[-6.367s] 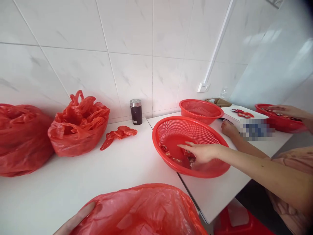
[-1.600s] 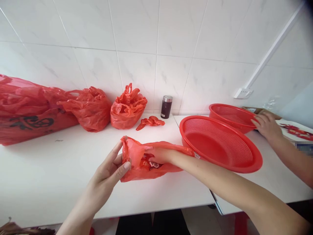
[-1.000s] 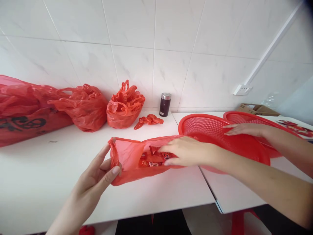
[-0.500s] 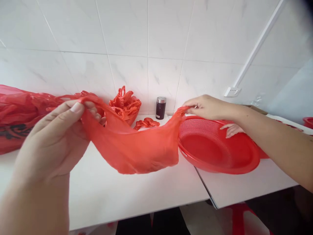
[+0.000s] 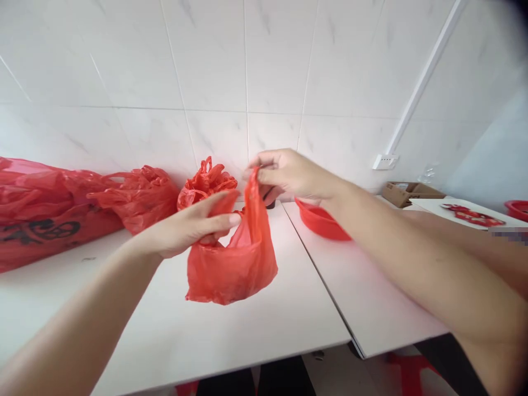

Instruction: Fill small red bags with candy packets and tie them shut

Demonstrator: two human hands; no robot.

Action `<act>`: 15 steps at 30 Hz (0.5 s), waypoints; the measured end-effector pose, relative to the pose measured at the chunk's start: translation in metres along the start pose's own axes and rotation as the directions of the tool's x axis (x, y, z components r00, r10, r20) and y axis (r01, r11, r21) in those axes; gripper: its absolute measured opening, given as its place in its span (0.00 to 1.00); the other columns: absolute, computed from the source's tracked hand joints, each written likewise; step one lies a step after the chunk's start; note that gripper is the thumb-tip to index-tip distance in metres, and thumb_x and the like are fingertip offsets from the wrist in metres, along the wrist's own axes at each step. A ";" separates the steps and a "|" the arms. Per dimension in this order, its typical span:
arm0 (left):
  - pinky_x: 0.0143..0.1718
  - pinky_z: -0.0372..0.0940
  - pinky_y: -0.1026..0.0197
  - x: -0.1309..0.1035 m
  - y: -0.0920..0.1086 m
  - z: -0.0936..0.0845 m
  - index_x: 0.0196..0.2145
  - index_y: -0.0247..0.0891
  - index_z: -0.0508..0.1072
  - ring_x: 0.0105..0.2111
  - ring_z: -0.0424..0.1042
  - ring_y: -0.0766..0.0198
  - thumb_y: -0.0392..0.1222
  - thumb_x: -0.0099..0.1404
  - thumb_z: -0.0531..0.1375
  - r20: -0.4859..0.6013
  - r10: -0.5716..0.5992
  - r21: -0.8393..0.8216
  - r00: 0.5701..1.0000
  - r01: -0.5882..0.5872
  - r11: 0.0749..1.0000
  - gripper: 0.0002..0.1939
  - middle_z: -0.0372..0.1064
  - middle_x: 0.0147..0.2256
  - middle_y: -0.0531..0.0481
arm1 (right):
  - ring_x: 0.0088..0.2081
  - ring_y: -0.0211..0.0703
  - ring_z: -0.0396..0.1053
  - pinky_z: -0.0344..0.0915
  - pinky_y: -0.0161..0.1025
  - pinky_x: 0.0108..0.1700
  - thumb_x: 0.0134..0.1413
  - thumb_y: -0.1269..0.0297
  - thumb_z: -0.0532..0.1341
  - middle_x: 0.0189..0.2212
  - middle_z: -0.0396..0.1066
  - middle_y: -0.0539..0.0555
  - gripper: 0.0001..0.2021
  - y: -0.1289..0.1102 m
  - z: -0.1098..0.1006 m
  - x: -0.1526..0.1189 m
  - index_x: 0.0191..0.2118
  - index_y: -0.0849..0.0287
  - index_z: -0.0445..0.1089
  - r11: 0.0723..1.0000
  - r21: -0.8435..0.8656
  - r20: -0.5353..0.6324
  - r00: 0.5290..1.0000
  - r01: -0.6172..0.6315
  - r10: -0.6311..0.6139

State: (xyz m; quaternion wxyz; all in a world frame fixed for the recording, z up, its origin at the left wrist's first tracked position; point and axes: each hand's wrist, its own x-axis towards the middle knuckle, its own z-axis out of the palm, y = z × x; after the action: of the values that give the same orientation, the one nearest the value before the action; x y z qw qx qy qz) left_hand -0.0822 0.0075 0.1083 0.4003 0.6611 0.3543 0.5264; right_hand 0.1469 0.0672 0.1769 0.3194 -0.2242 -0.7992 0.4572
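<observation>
A thin red plastic bag [image 5: 233, 269] hangs above the white table [image 5: 206, 341], its mouth parted and its handles raised. My left hand [image 5: 198, 223] grips the left handle, thumb pressed against the fingers. The right handle is pinched in my right hand [image 5: 274, 173], a little higher up. Behind my hands, a bunch of crumpled red bags [image 5: 210, 179] stands near the wall. Only a small dark part of the cup [image 5: 270, 203] shows below my right hand.
Large red bags [image 5: 61, 220] fill the left side. A red basket [image 5: 324, 223] is partly hidden behind my right arm, past the table seam. A cardboard box [image 5: 412, 192] and red items [image 5: 472, 214] are at the right, with another person's arm nearby.
My hands have come closer together, and the bag between them, stretched sideways before, now hangs with its mouth parted. The red basket has moved back and the hand on it is out of sight.
</observation>
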 end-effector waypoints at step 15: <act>0.21 0.44 0.63 0.020 -0.028 0.017 0.40 0.40 0.74 0.21 0.42 0.69 0.50 0.62 0.56 0.513 -0.435 -0.039 0.740 0.527 0.849 0.15 0.43 0.20 0.59 | 0.30 0.35 0.72 0.69 0.32 0.31 0.60 0.66 0.56 0.31 0.73 0.51 0.05 0.068 0.044 0.034 0.42 0.57 0.66 0.933 0.343 0.001 0.994 -0.107 0.114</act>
State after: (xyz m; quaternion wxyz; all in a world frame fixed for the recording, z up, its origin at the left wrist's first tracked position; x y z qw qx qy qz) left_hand -0.0629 0.0341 0.0894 0.6571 0.6173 0.3519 0.2515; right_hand 0.0966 0.0963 0.1115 0.3350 -0.2142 -0.6906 0.6041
